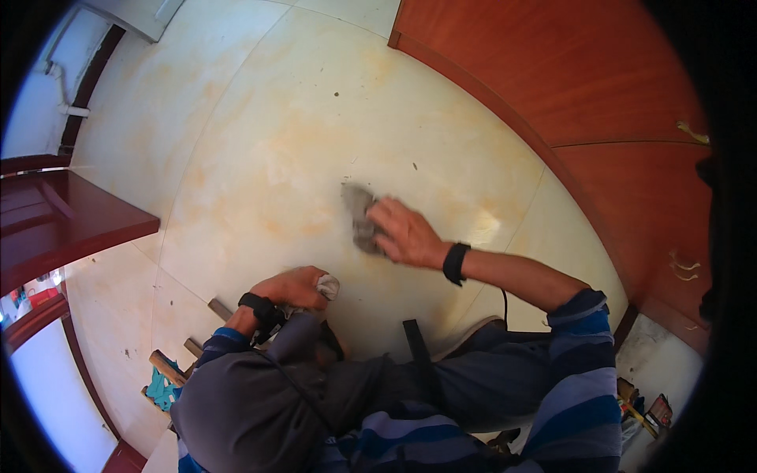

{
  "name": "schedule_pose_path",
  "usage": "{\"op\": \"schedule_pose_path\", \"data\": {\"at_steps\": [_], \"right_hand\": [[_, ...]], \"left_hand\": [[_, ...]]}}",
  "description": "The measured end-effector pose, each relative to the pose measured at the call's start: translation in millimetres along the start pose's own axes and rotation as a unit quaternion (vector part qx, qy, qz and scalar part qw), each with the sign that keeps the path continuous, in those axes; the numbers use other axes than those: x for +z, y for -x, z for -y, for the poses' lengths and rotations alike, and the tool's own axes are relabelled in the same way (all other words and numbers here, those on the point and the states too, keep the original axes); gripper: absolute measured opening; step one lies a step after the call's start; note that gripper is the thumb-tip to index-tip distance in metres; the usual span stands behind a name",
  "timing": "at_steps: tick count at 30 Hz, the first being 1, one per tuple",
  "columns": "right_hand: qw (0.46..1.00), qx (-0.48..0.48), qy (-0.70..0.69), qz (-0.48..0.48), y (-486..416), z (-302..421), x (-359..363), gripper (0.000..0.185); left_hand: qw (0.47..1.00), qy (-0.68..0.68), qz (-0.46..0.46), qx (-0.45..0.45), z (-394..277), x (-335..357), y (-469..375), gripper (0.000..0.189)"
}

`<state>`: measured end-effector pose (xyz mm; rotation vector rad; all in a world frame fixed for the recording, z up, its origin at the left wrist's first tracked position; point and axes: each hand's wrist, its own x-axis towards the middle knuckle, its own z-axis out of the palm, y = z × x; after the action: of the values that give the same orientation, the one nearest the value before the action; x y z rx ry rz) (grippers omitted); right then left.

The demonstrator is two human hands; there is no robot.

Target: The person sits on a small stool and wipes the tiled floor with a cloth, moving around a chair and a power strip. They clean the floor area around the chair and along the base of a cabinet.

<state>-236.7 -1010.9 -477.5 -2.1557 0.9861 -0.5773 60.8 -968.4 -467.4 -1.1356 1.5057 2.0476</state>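
My right hand (405,230) is at the middle of the view, blurred, with its fingers closed on a grey cloth (362,222) that lies against the tiled floor (284,154). Small dark bits of debris lie on the tiles just above the cloth. Near my bent knee, my left hand (295,288) grips a bunched whitish cloth (328,287), part of which sticks out past the fingers. Both wrists wear black bands. My legs, in dark grey trousers, fill the lower part of the view.
A reddish-brown wooden cabinet (550,77) with metal handles stands at the right. A dark red wooden ledge (89,219) juts in from the left. Wooden pieces with teal strips (162,387) lie at lower left. A white pipe (74,110) runs along the upper left wall.
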Motion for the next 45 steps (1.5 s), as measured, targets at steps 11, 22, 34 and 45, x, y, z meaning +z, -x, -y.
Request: {"op": "schedule_pose_path", "data": {"at_steps": [11, 22, 34, 45], "right_hand": [[0.938, -0.188, 0.088, 0.276, 79.3, 33.1, 75.0, 0.031], [0.995, 0.068, 0.05, 0.048, 5.0, -5.5, 22.5, 0.031], [0.983, 0.104, 0.053, 0.141, 41.3, -17.5, -48.0, 0.03], [0.962, 0.165, -0.006, 0.217, 42.3, -21.7, -56.8, 0.031]], "left_hand": [[0.999, -0.017, -0.042, 0.007, -19.1, -5.8, 17.9, 0.028], [0.981, 0.086, -0.094, 0.148, -110.2, -39.3, 73.0, 0.016], [0.973, 0.0, -0.183, 0.139, -215.3, -68.4, 191.0, 0.027], [0.842, -0.241, -0.482, -0.035, -183.7, -59.8, 378.2, 0.028]]}}
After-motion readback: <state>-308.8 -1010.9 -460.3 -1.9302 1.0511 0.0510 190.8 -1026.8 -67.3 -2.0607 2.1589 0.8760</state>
